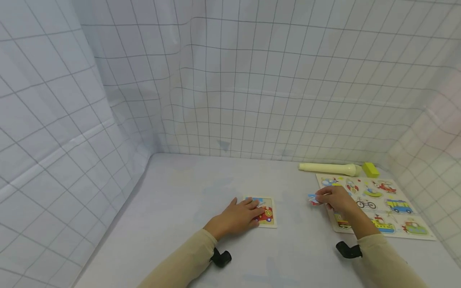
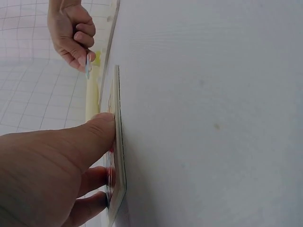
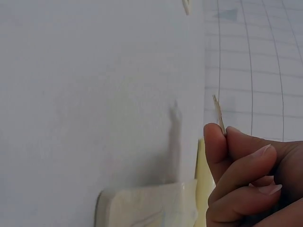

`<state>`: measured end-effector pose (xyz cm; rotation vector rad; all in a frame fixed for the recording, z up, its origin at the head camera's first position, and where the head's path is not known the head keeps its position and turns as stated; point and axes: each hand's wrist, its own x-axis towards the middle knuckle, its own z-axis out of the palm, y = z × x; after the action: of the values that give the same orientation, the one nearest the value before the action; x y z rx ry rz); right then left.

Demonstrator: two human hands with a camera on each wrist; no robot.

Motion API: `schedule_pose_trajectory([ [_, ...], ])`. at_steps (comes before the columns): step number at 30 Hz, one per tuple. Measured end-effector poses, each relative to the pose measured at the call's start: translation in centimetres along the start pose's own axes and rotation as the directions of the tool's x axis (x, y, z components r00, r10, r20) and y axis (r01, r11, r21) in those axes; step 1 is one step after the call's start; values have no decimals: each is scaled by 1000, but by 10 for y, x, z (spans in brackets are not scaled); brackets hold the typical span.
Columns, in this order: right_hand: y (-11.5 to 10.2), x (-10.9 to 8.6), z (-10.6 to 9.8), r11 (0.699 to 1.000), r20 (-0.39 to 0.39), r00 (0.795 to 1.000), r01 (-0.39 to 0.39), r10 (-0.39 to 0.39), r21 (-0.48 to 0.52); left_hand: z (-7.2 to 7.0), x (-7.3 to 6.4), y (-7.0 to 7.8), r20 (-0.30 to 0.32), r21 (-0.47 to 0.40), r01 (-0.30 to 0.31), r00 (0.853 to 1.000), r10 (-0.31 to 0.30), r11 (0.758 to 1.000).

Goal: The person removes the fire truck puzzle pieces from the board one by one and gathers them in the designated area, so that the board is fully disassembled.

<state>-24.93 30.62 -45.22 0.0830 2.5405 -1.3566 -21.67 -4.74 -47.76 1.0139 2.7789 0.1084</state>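
Observation:
My left hand (image 1: 238,216) rests with extended fingers on a small square puzzle board (image 1: 272,223), which lies flat on the table and shows a red vehicle picture. In the left wrist view, the thumb and fingertips touch the picture face of the board (image 2: 117,142), close to its edge. To the right, my right hand (image 1: 337,199) pinches a small blue, white and red puzzle piece (image 1: 313,199) between thumb and index finger, above the table. The piece (image 3: 219,116) appears edge-on as a thin sliver in the right wrist view, so its face is hidden there.
Partly beneath the right forearm lies a large puzzle board (image 1: 383,216) with several vehicle pictures. Behind it are a pale yellow rod (image 1: 325,168) with a wider end and a yellow block (image 1: 370,170). White gridded curtains (image 1: 252,80) enclose the table (image 1: 187,184).

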Motion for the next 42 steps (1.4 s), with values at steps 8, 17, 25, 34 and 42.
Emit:
schedule_pose_trajectory([
  [8,16,-2,-2,985,1,1000,-5,5,-171,-1,-2,1,2,-7,-7,1000,7,1000],
  [17,8,0,8,901,-81,991,62,-106,-429,-3,-3,2,-4,14,-12,1000,12,1000],
  [25,4,-2,15,910,-134,979,86,-152,-405,-2,-3,2,-14,7,-21,1000,21,1000],
  [34,-22,-2,46,994,-15,994,107,-107,-7,-3,0,1,-46,5,-48,998,48,999],
  [42,-35,6,82,982,92,995,24,-42,189,1,-8,-6,-90,-48,-24,996,20,999],
])
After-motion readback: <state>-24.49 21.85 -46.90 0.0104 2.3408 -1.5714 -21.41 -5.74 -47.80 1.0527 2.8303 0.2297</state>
